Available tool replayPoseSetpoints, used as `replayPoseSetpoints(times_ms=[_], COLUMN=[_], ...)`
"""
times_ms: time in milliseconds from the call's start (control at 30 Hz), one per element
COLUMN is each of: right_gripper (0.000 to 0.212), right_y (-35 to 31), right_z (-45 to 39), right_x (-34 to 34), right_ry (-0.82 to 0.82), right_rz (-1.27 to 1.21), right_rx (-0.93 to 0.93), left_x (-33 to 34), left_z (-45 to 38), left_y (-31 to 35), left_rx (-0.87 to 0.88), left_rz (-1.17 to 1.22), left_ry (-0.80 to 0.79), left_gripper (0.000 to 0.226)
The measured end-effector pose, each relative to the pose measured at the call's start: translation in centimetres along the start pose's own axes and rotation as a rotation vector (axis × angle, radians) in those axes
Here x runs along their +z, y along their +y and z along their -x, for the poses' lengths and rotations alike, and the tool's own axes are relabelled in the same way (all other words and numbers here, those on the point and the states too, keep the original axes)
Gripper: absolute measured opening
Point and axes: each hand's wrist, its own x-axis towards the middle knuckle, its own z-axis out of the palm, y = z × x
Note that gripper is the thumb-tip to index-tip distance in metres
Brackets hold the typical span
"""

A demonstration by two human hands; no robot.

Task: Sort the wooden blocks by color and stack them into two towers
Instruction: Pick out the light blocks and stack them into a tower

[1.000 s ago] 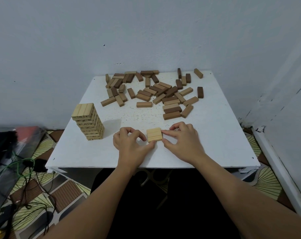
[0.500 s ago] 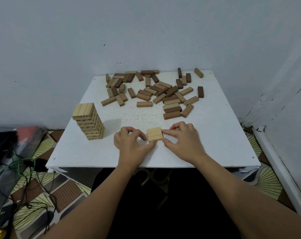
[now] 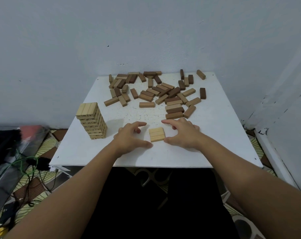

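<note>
1. Roughly halfway: a pale tower [image 3: 92, 120] is standing on the near left of the white table [image 3: 223, 135], many layers high, its numbered block ends facing the camera.
2. A flat layer of three pale blocks [image 3: 157, 134] is lying near the front edge, right of the tower and apart from it; likely waiting to go on top.
3. Left hand [image 3: 130, 137] and right hand [image 3: 184, 133] are sitting either side of that layer, fingers spread and relaxed, gripping nothing; both thumb tips are looking just beside it, contact unclear.
4. Brown blocks [image 3: 160, 94] are lying scattered across the far half, mid and dark shades mixed; no second tower is started, so that is the main work left.
5. Tower's far side is hidden, layer count is hard to make out, and overlapping blocks are hiding some beneath.
</note>
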Motion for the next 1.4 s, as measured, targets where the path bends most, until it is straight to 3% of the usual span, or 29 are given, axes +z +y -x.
replayPoseSetpoints(times_ms=[100,333,600,733,900,1167,1400], right_gripper=[0.066,0.058,0.053,0.058,0.052,0.055,0.047], right_y=[-0.1,-0.3,-0.7,-2.6,-7.4,-16.9,-20.9], right_z=[-0.5,-0.9,-0.1,-0.3,-0.5,-2.6,-4.8], right_x=[-0.6,-0.7,-1.4,-3.3,-5.3,-3.3,0.0], right_ry=[-0.07,-0.06,0.132,0.256,0.38,0.331,0.24], right_rz=[0.032,0.093,0.002,-0.176,-0.205,-0.191,-0.138], right_rx=[0.006,-0.019,-0.182,-0.26,-0.376,-0.468,-0.482], left_x=[-0.1,0.1,-1.4,-5.4,-11.5,-20.6,-23.3], left_z=[-0.4,-0.6,-0.2,0.6,2.5,5.1,5.4], left_y=[0.3,0.8,3.0,6.8,9.0,3.4,-2.3], left_rx=[0.005,0.02,0.165,0.255,0.293,0.164,0.085], left_rz=[-0.017,-0.034,-0.226,-0.373,-0.48,-0.387,-0.287], left_ry=[-0.025,0.01,0.12,0.224,0.306,0.216,0.135], left_gripper=[0.086,0.063,0.049,0.047,0.047,0.044,0.055])
